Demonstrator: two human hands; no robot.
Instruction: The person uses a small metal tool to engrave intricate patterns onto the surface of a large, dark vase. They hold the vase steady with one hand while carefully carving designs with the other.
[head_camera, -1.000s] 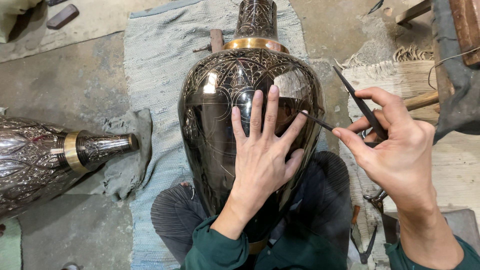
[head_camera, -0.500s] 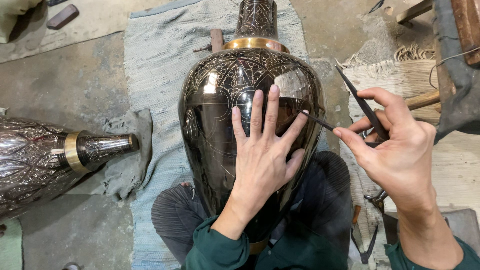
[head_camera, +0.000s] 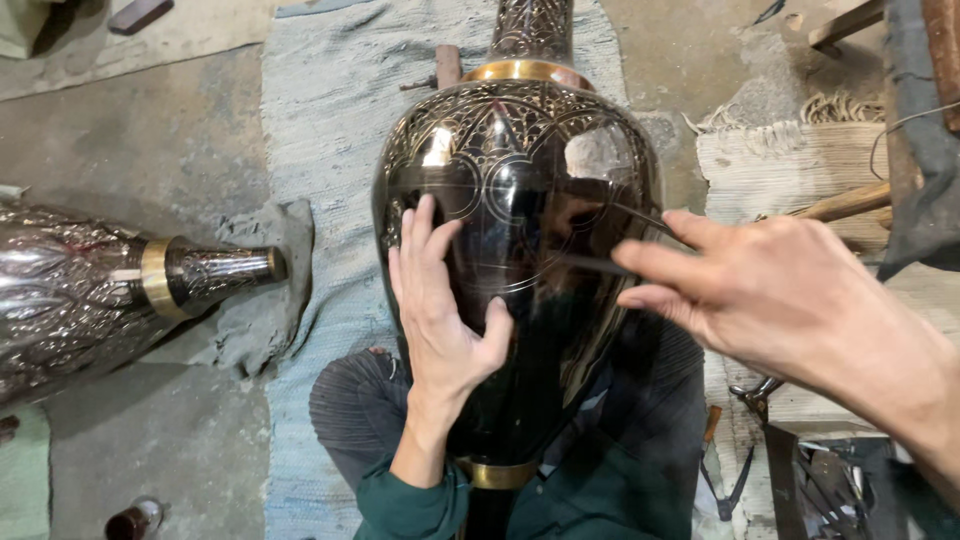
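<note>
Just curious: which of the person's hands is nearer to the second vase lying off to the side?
The left hand, flat on the big dark vase, is nearer the silver vase. The right hand is on the far side.

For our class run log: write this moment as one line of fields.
left hand: flat on dark engraved vase | right hand: pinching thin tool at vase | second vase: lying at left

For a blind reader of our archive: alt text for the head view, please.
A left hand lies flat on a large dark engraved metal vase while the right hand holds a thin dark tool to it; another vase lies left.
</note>
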